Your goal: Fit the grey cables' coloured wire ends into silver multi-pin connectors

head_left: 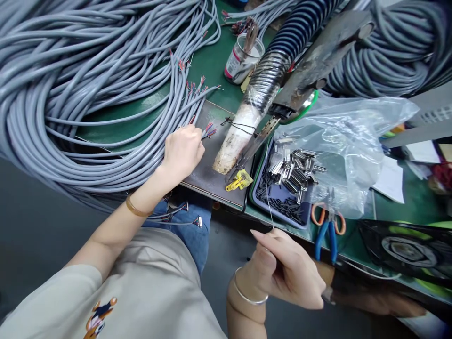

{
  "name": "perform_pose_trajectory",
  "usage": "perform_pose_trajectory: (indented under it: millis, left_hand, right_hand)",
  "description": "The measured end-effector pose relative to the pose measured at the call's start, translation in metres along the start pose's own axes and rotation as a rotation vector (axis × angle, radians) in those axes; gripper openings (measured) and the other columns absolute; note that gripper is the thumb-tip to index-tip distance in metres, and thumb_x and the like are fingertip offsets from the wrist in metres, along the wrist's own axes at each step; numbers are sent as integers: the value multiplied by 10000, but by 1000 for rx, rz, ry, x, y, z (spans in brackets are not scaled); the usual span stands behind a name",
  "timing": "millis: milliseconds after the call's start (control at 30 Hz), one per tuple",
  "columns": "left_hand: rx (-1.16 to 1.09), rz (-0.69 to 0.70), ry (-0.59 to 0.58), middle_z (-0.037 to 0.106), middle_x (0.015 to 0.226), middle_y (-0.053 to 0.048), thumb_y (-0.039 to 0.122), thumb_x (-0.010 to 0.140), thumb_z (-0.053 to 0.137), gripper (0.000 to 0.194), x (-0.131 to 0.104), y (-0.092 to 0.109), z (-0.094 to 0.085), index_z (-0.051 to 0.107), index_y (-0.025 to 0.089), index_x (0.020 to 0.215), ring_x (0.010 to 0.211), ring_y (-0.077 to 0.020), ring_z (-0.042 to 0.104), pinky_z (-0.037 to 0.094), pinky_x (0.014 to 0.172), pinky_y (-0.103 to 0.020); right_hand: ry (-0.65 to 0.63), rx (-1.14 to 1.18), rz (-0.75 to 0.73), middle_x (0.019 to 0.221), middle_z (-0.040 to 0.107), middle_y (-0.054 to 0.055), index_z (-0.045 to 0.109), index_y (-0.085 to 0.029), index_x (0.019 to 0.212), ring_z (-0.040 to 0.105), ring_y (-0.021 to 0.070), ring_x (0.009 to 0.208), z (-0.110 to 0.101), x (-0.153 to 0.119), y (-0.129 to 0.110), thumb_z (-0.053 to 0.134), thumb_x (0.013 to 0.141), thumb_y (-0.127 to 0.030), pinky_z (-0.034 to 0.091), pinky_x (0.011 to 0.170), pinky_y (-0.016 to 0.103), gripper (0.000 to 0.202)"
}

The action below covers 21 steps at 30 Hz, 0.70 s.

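My left hand [184, 149] is closed around a grey cable whose stripped end [211, 130] pokes out past the fingers, showing red and blue wires. It rests over the dark board [199, 176], beside the big bundle of grey cables [106, 61]. Lower right, in front of the table edge, my right hand [287, 268] pinches a thin silvery solder wire [268, 188] between thumb and forefinger. The strand runs taut upward past the tray. Cables with soldered connectors [198, 221] lie across my lap.
A taped black hose [235, 141] and a metal arm [310, 61] slant over the board. Nearby are a yellow clip [239, 181], a tray [304, 225] of metal connectors [296, 172], a plastic bag [356, 155], pliers [328, 230], a jar [243, 59] and coiled cable [384, 52].
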<state>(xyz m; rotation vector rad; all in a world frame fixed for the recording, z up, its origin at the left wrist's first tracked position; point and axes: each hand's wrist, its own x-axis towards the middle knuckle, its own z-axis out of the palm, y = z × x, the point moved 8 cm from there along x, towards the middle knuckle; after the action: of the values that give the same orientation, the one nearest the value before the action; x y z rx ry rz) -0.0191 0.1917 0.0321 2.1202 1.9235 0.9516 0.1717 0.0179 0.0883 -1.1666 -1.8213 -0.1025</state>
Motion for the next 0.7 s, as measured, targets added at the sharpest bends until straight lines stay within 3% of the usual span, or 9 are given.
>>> perform_pose_trajectory:
  millis: [100,167,233,333,433,567,700]
  left_hand:
    - [-220,-18,195,659,747,-34,93,801,665,81,-14,-4,-23,647,172,799,701,-191,633,513,713,-337]
    - [-438,-26,324,653,758,-5,115,806,667,84,-31,-8,-44,630,186,832,681,-148,624,524,678,-281]
    - [-604,31,321,676,784,-1,142,837,669,66,-47,-3,-59,644,187,879,670,-127,632,528,649,-244]
    - [-638,269,68,700,737,9,115,832,692,84,-68,24,-68,695,181,883,610,-105,608,501,614,-222]
    - [-694,378,-292,725,728,-2,85,881,652,111,-87,40,-63,729,159,912,520,-78,538,431,522,-199]
    - [-724,436,-690,695,648,4,18,815,628,191,-110,47,-55,735,175,840,504,-97,525,399,514,-222]
    - [-1023,442,-1116,713,645,-12,0,764,630,238,-142,68,-55,681,230,726,502,-128,570,429,504,-241]
  right_hand:
    - [214,-43,-98,548,589,-33,758,-224,925,500,117,426,-17,-8,-4,635,1000,-342,413,449,300,186]
    - [251,-93,-76,545,594,-28,767,-224,898,523,125,435,-19,-10,-1,637,999,-359,437,452,302,213]
    - [263,-119,-55,538,595,-25,775,-229,888,540,134,440,-19,-11,3,634,999,-379,453,453,303,234]
    - [273,-94,-63,557,618,-25,787,-244,912,565,143,461,-19,-11,5,656,983,-362,476,472,307,190]
    - [284,-43,-61,583,642,-23,800,-255,960,564,147,465,-20,-10,8,670,969,-325,485,485,314,147]
    - [294,-87,-15,585,654,-12,814,-252,972,581,157,468,-20,-12,16,653,975,-353,495,485,321,190]
    - [317,-60,-21,575,659,-13,821,-257,983,541,143,421,-21,-13,21,658,973,-334,443,435,307,179]
